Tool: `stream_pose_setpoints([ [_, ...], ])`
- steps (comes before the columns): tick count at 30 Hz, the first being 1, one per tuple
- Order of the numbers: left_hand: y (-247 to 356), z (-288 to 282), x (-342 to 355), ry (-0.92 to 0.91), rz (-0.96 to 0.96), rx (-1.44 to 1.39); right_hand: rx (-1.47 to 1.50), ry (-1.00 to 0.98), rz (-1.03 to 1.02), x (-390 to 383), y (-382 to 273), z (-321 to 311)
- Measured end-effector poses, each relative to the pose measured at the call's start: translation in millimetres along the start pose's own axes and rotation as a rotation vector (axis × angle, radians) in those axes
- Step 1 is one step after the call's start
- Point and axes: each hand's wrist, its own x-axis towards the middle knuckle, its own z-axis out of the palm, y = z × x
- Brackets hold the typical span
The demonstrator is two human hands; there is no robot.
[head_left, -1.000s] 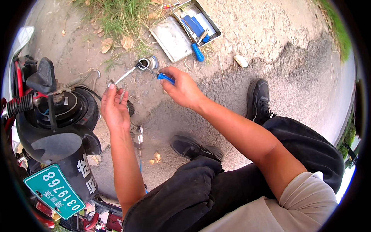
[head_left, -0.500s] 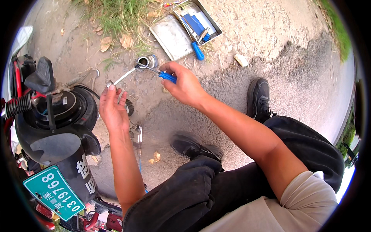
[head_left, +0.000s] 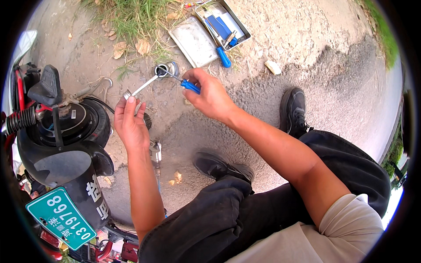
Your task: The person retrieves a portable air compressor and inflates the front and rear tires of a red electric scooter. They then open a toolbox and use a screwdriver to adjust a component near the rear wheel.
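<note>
My left hand (head_left: 132, 122) is closed, pinching the round metal end-piece (head_left: 127, 94) of a pale straight rod. This rod (head_left: 144, 86) slants up to the rim of a small round open container (head_left: 162, 70) with a dark inside. In my right hand (head_left: 209, 94) is a screwdriver (head_left: 190, 86) with a blue handle, gripped by the fingers. Its thin shaft points left, and the tip is over or inside the container's mouth; which, I cannot tell. Beside the container on the ground lies a round metal piece (head_left: 175, 68), partly hidden.
A black scooter (head_left: 66, 171) with red shock parts and a green plate lies close on the left. Beyond my hands are an open metal tin (head_left: 244, 34) with tools, its lid (head_left: 193, 41), and another blue-handled tool (head_left: 224, 57). A metal air fitting (head_left: 157, 151) lies near my left forearm.
My left hand and the rod have shifted slightly right. The screwdriver's tip and the rod's far end have moved a little at the container's mouth. My right hand keeps nearly the same place.
</note>
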Motion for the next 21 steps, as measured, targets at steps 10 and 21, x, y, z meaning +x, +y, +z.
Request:
stream_pose_setpoints([
  [10,2.1,-2.6,0.7,0.004,0.009,-0.020,0.122,-0.128,0.113,-1.2,-2.9,-1.2],
  [21,2.1,-6.2,-6.2,-0.063,-0.052,-0.008,0.310,-0.155,0.148,2.6,-5.0,2.1],
])
